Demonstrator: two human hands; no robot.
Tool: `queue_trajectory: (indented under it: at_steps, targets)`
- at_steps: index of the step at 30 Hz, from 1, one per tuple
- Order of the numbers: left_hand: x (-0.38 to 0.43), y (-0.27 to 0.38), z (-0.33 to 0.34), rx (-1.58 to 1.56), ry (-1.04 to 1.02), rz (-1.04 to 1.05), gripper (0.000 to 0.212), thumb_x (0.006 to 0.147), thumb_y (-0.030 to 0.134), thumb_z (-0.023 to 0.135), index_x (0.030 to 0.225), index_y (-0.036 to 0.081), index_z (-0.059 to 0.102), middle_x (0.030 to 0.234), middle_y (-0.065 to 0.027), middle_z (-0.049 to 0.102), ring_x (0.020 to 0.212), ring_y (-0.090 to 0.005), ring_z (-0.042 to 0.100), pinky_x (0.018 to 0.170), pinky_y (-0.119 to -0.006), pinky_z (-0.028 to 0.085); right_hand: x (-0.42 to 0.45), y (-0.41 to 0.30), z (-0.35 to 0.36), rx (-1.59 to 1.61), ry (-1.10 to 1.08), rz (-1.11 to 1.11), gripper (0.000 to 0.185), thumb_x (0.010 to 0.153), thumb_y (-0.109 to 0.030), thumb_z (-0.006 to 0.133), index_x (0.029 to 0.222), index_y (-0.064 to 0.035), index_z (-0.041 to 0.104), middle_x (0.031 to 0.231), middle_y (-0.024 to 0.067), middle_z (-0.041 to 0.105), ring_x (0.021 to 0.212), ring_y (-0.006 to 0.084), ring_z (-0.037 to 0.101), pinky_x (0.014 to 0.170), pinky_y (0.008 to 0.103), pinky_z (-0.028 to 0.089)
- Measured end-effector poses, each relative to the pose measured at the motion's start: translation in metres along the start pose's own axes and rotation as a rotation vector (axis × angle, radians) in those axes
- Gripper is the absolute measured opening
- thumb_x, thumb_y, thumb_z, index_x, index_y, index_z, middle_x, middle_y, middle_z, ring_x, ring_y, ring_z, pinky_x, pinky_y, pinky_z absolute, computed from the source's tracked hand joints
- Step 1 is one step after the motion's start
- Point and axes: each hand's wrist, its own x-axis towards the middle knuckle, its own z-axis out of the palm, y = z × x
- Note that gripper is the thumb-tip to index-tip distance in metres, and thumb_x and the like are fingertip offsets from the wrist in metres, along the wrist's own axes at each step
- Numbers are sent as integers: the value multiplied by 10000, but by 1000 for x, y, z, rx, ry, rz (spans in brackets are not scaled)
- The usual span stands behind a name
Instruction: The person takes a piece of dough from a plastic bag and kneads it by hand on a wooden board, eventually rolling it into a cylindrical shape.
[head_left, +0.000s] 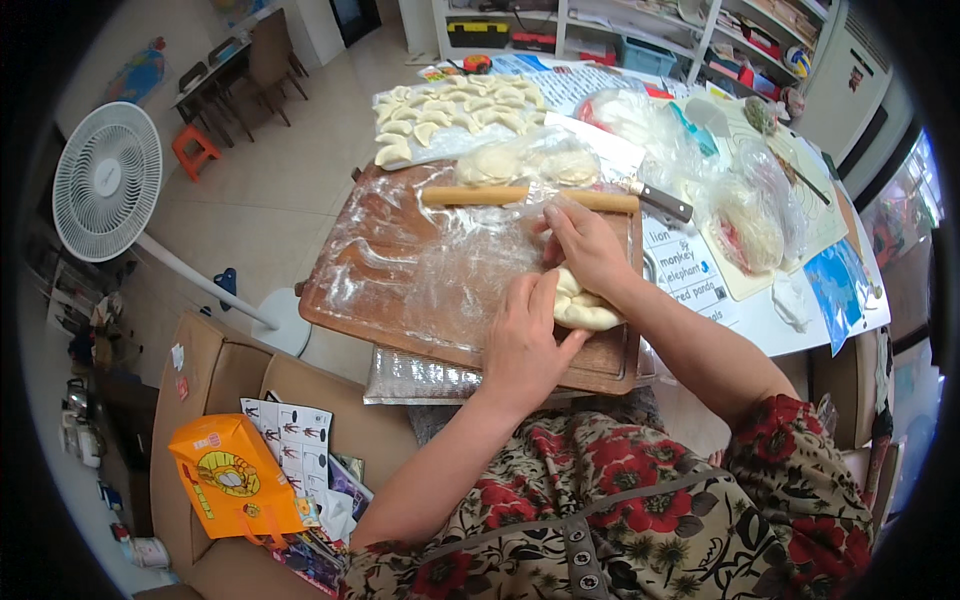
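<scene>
A lump of pale dough (583, 306) with folds in it sits at the right side of a floured wooden board (457, 277). My left hand (525, 330) grips the dough's left side, fingers curled over it. Just beyond, my right hand (577, 244) is bent above the board, its wrist beside the dough; whether its fingertips pinch anything is unclear. A wooden rolling pin (472, 196) lies across the board's far edge, with clear plastic over its middle. Behind it, flattened dough pieces (491, 166) rest under a plastic bag. Rows of folded dumplings (450, 112) fill a tray farther back.
A knife with a dark handle (666, 202) lies at the board's far right corner. Bagged dough or filling (750, 232) sits on a pale mat to the right. A white standing fan (107, 182) is at left, an orange bag (229, 480) on the sofa.
</scene>
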Motion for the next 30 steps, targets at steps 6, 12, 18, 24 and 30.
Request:
queue_trajectory:
  at_steps: [6, 12, 18, 24, 30]
  targets:
    - [-12, -5, -8, -100, -40, 328, 295, 724, -10, 639, 1017, 25, 640, 1045, -117, 621, 1011, -307, 575, 871, -390, 486, -58, -22, -21, 99, -84, -92, 374, 1021, -307, 473, 997, -11, 701, 792, 90, 637, 761, 188, 607, 732, 330, 478]
    - [-11, 0, -21, 68, 29, 87, 482, 757, 74, 709, 1213, 8, 566, 1170, -140, 583, 1001, -299, 586, 836, -396, 506, -41, -6, -5, -302, 143, -283, 213, 961, -211, 524, 957, -67, 680, 866, 169, 664, 831, 363, 621, 731, 439, 478]
    - [2, -2, 10, -114, -84, -97, 527, 774, 158, 757, 1225, 1, 532, 1153, -159, 536, 907, -308, 607, 783, -383, 518, -25, 24, -14, 169, 64, -67, 255, 987, -247, 508, 1058, -82, 689, 947, 125, 690, 871, 243, 650, 759, 367, 501]
    - [-21, -11, 3, -38, -95, 331, 404, 750, 61, 690, 1133, 26, 566, 1142, -172, 539, 998, -359, 576, 841, -405, 494, -76, -30, -20, -251, 148, -316, 177, 938, -152, 553, 1052, -80, 669, 981, 115, 668, 856, 267, 633, 783, 361, 503]
    - [-8, 1, -2, 41, 53, -118, 483, 833, 172, 711, 1267, 14, 568, 1103, -129, 600, 931, -258, 605, 792, -375, 506, -20, -14, -13, -372, 113, -253, 204, 954, -201, 502, 1019, -83, 656, 976, 170, 664, 920, 378, 619, 790, 444, 487]
